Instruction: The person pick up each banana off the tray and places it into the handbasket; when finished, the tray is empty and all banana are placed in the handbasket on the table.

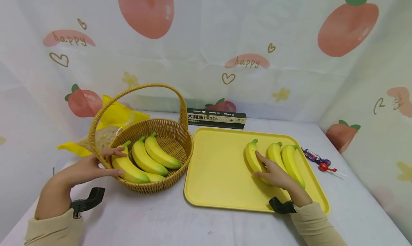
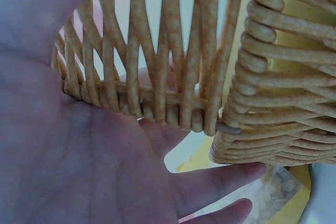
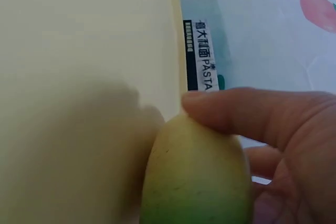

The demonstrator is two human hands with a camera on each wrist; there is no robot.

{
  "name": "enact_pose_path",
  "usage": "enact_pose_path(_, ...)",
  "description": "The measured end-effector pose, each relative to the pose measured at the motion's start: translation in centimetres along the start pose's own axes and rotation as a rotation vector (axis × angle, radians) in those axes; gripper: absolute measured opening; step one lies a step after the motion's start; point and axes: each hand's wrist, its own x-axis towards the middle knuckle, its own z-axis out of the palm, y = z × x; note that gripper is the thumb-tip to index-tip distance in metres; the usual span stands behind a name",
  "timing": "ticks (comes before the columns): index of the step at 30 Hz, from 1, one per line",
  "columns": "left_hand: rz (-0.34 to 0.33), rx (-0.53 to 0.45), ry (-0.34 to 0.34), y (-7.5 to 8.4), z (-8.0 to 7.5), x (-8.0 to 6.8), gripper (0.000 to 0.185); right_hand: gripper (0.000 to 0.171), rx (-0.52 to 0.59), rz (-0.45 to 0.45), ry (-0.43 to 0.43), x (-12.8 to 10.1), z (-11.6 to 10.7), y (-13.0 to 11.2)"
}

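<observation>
Count: six bananas visible, three in the wicker basket (image 1: 180, 146) plus what looks like part of a fourth under them, and three on the yellow tray (image 1: 219, 167). One basket, one tray, one pasta box (image 1: 216, 118) behind the two, one yellow snack bag (image 1: 120, 117) behind the basket, a lollipop (image 1: 324, 167) and a wrapped candy (image 1: 310, 155) on the table to the right of the tray. Left hand (image 1: 88, 167) wraps the basket's near-left rim, thumb over the top edge just beside the leftmost basket banana (image 1: 128, 167), fingers along the outer wall; basket sits on the table, touching or nearly touching the tray's left edge. Right hand (image 1: 273, 172) is on the tray, fingers curled over the leftmost tray banana (image 1: 252, 158), which lies on the tray surface beside the other two tray bananas (image 1: 289, 160). Left wrist view adds what the head view lacks: the palm is cupped against the weave with the fingers only loosely bent, handle root right by the hand, snack bag visible under the basket edge. Right wrist view shows a finger pressed across the banana's greenish end, tray surface on the left and the pasta box label beyond; whether the banana is lifted off the tray, can't tell.
</observation>
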Motion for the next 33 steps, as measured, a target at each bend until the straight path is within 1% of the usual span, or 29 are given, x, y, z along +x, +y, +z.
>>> enact_pose_path(7,-0.005,-0.003,0.001,0.0,-0.1,-0.1,0.046,0.071,0.01,-0.049,-0.021,0.4,-0.2,-1.1)
enact_pose_path(12,-0.013,-0.01,0.005,0.0,0.0,-0.2,0.047,0.071,0.023,-0.092,-0.05,1.0,-0.2,-2.5)
enact_pose_path(19,0.005,-0.005,0.013,0.1,0.0,-0.2,0.045,0.07,0.038,-0.164,-0.075,1.9,-0.2,-4.5)
enact_pose_path(23,-0.003,-0.003,0.014,0.1,0.0,-0.2,0.045,0.069,0.024,-0.223,-0.108,2.3,-0.3,-5.9)
enact_pose_path(33,0.022,0.024,0.013,0.0,0.1,0.0,0.044,0.07,-0.023,-0.377,-0.231,3.7,-0.6,-10.0)
